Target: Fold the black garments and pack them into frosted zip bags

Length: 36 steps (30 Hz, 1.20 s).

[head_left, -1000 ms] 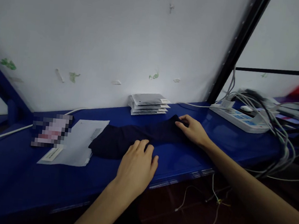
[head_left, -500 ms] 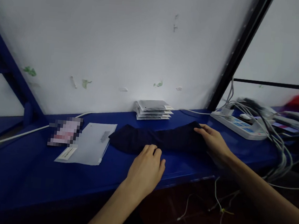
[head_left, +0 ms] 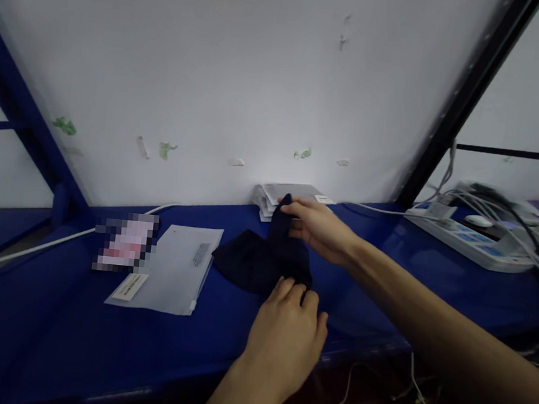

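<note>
A dark navy cloth (head_left: pixel 249 260) lies on the blue table, its right part lifted and folded back toward the left. My right hand (head_left: pixel 318 222) pinches the raised end of the cloth between thumb and fingers, in front of the stacked packets. Curled over the cloth's near right edge, my left hand (head_left: pixel 289 324) presses on it with its fingertips. Just left of the cloth lies a flat, frosted zip bag (head_left: pixel 172 269) with a white label at its lower left corner.
Frosted packets (head_left: pixel 294 193) are stacked against the white wall. A blurred pink-screened phone (head_left: pixel 130 239) lies at the left beside a white cable. A white power strip (head_left: pixel 470 240) with tangled cables sits at the right. The blue table's (head_left: pixel 139 367) front edge runs below my hands.
My right hand has moved left, folding the long cloth's right end up and over. My left hand remains at the cloth's near edge. The view has shifted slightly.
</note>
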Available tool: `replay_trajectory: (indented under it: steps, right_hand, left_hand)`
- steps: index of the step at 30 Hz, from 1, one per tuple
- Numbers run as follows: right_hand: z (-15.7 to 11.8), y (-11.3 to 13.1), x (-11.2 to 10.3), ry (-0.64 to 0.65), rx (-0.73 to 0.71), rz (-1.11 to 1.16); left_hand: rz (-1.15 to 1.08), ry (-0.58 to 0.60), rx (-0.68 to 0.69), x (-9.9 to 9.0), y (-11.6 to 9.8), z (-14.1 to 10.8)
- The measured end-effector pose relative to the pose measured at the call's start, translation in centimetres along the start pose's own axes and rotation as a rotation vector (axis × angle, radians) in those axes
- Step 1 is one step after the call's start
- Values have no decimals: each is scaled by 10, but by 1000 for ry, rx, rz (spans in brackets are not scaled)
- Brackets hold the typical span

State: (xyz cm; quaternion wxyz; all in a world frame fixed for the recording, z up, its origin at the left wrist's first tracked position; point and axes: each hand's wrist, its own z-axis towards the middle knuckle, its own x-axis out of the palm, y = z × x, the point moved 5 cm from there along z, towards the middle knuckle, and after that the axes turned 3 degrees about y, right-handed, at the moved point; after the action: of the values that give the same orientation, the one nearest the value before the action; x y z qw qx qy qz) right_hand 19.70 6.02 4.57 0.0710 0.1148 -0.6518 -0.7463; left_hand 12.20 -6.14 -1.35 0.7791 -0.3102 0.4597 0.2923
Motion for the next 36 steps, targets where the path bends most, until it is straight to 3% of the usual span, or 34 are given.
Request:
replay_trajectory:
  steps: [3,6,9,14,20,26,30,34,36]
  right_hand:
    - [16,-32,23,41,151,-157]
    - [22,-50,32,96,190,-318]
    - [21,-46,32,132,86,-525]
    - [13,-27,28,182,-227,-1064]
    - [12,-27,6,249,-407,-1418]
    - [13,-39,-31,352,-247,-1305]
    - [5,-45,-49,305,-228,-1205]
    - [-5,-50,-60,273,-153,-1197]
    - [-8,-50,-65,257,-128,-1181]
  left_hand:
    - [-12,10,-14,-2,0,-1]
    - [-46,38,-37,-3,0,0]
    - [-74,48,-22,-5,-1,0]
    - [-162,90,35,-8,-4,-1]
    - [-365,90,41,-19,-4,-3]
    - [-447,72,10,-27,4,-9]
    - [-374,6,-66,-39,27,-16]
    - [2,-151,-279,-69,77,-24]
    - [205,-149,-419,-82,107,-28]
